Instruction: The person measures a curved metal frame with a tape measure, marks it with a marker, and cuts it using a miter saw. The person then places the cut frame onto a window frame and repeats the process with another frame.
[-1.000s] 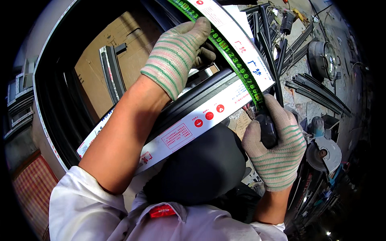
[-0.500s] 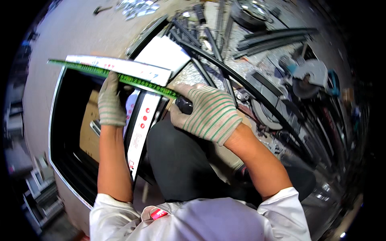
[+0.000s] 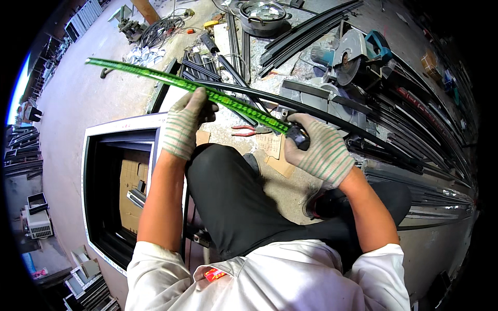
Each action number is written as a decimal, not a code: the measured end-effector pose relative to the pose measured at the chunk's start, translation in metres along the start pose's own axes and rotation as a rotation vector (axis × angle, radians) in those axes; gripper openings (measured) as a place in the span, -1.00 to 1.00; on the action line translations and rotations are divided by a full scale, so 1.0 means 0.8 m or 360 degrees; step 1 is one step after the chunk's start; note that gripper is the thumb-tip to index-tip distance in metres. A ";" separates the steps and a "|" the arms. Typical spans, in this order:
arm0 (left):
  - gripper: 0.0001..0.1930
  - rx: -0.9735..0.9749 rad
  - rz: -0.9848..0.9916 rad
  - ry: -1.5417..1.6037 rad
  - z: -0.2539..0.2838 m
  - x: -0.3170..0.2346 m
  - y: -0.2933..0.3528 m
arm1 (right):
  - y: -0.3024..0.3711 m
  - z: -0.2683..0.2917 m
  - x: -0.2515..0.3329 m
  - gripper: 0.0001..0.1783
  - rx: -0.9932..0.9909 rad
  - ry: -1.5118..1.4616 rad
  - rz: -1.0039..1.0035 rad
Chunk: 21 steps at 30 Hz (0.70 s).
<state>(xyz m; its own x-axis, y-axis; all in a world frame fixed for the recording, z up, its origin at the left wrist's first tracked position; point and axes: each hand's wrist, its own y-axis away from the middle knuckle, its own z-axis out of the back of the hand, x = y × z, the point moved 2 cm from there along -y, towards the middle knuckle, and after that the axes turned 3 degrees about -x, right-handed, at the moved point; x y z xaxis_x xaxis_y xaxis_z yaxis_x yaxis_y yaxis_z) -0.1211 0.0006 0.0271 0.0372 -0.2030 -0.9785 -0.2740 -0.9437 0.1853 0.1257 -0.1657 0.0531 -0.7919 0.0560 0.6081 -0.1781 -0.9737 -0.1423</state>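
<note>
A green tape measure [image 3: 298, 136] is gripped in my right hand [image 3: 324, 150], its dark case between thumb and fingers. From it the long green blade [image 3: 155, 74] runs out to the upper left, above the floor. My left hand [image 3: 181, 124] pinches the blade near its middle between thumb and fingers. Both hands wear knitted gloves with green stripes. Below and left of my left hand stands a black window frame [image 3: 93, 202] with white film on its edges. Red-handled pliers [image 3: 251, 130] lie on the floor under the blade, beside a written-on cardboard piece [image 3: 270, 147].
A cut-off saw [image 3: 353, 59] stands at the far right, with many dark metal profiles [image 3: 399, 129] around it. One long black profile [image 3: 311, 111] crosses behind my right hand. A metal pot [image 3: 263, 18] and coiled cable [image 3: 163, 28] are at the back.
Both hands have moved right with the tape measure. Its blade, earlier along the white-filmed frame edge, is now away from it. The view has also shifted, showing more floor at the back.
</note>
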 end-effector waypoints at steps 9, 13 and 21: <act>-0.65 0.0168 0.0018 -0.0173 -0.043 0.000 -0.012 | 0.035 0.056 -0.095 -0.48 -0.0036 -0.0056 -0.0116; -0.66 0.0091 0.0029 -0.0517 -0.052 -0.003 -0.008 | 0.039 0.072 -0.168 -0.49 -0.0061 0.0080 -0.0103; -0.67 0.0460 -0.0282 -0.1031 -0.126 0.052 -0.060 | 0.026 0.083 -0.309 -0.55 0.0120 0.0209 -0.0197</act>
<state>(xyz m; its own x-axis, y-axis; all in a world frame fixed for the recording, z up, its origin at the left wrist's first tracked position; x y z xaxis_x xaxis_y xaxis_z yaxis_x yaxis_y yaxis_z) -0.0095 0.0113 -0.0131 -0.4468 0.2264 -0.8655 -0.5629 -0.8231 0.0752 0.3569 -0.2148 -0.0484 -0.8367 0.2001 0.5097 -0.2388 -0.9710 -0.0108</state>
